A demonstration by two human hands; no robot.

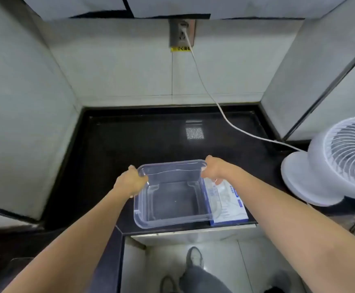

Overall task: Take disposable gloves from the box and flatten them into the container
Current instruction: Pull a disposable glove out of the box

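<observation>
Black counter [130, 140] with clear container [168, 221].
Your left hand [130, 182] and right hand [213, 169] grasp its far corners, fingers curled.

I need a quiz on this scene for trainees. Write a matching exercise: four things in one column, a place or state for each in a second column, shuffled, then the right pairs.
Things
1. clear container
2. glove box
3. fan
4. cable

Places or states
A. plugged into the wall socket
B. round grille, at the far right of the view
C. gripped at its far corners by the left hand and the right hand
D. blue and white, lying at the container's right side

Pairs: 1-C, 2-D, 3-B, 4-A
</observation>
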